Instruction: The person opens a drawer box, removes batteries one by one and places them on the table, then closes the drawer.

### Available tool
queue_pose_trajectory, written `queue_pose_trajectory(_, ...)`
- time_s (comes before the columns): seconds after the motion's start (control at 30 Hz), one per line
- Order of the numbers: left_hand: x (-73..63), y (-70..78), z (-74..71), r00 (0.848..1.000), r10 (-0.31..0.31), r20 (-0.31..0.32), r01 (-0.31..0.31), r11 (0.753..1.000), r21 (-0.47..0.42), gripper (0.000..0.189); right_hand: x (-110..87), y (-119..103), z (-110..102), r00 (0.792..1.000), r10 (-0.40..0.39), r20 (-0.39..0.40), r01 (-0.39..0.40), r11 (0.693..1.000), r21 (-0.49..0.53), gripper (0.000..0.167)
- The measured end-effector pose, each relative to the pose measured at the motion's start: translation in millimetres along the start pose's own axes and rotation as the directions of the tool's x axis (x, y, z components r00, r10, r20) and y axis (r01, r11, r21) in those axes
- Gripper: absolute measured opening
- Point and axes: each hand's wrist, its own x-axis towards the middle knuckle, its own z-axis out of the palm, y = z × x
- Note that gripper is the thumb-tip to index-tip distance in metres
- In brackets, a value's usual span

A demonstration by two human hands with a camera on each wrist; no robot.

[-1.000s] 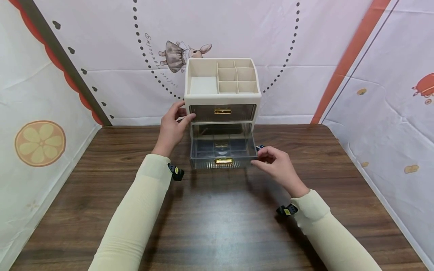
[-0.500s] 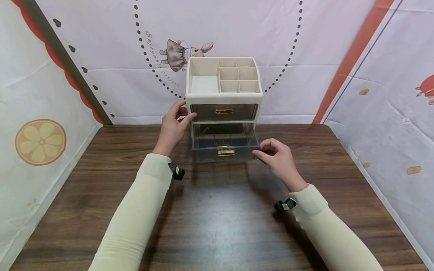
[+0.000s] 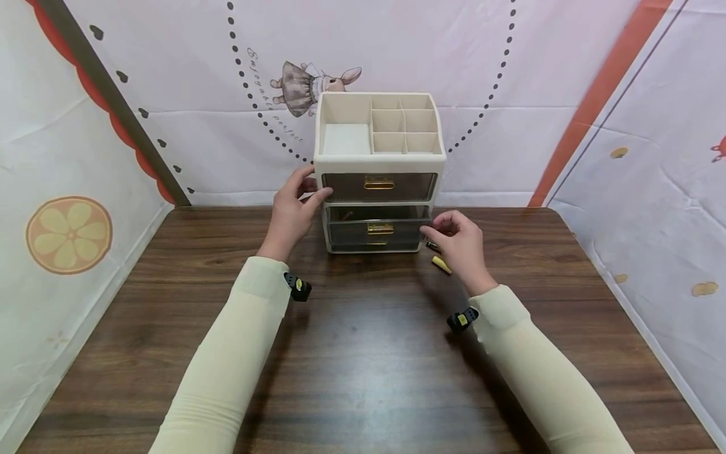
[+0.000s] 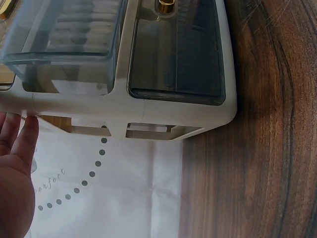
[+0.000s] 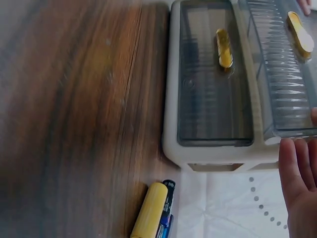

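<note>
A cream desk organizer [image 3: 379, 165] with smoky clear drawers and gold handles stands at the back of the table. My left hand [image 3: 290, 215] grips its left side near the top drawer, thumb on the front edge and fingers along the side. The middle drawer [image 3: 353, 236] sticks out a little from the body; in the right wrist view its ribbed front [image 5: 286, 79] stands proud of the lower drawer [image 5: 208, 99]. My right hand [image 3: 462, 247] pinches that middle drawer's right front corner between thumb and fingers. The top drawer [image 3: 346, 187] is closed.
To the organizer's right lie a yellow pen-like stick [image 3: 441, 265] and a dark one [image 3: 433, 246]; a blue one [image 5: 170, 227] shows beside them in the right wrist view. The wooden table [image 3: 351, 353] meets a printed cloth backdrop [image 3: 227, 157] behind the organizer.
My right hand has moved back with the middle drawer, which has slid most of the way into the organizer. The yellow and dark sticks have come into sight. My left hand keeps its grip.
</note>
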Motion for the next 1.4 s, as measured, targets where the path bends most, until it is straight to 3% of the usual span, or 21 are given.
queue_pose_trajectory(0.3, 0.1, 4.2, 2.1, 1.000, 0.011, 0.002, -0.011, 1.000, 0.014, 0.048, 21.8, 4.8, 7.6, 0.997, 0.051, -0.054, -0.048, 0.998, 0.041, 0.046)
queue_pose_trajectory(0.8, -2.5, 6.8, 0.1, 1.000, 0.006, -0.008, -0.005, 1.000, 0.018, 0.050, 35.4, 13.0, 12.3, 0.998, 0.052, 0.045, -0.059, 0.980, 0.190, 0.042)
queue_pose_trajectory(1.1, -4.3, 0.7, -2.1, 0.999, -0.010, -0.031, 0.011, 0.999, 0.032, 0.051, 36.5, 21.1, 20.2, 0.997, 0.031, 0.068, -0.042, 0.983, 0.178, 0.041)
queue_pose_trajectory(1.4, -2.8, 1.1, 3.6, 0.999, 0.027, -0.025, -0.026, 0.999, 0.042, 0.048, 33.1, 24.7, 17.8, 0.996, -0.004, 0.089, -0.001, 0.998, 0.062, 0.042)
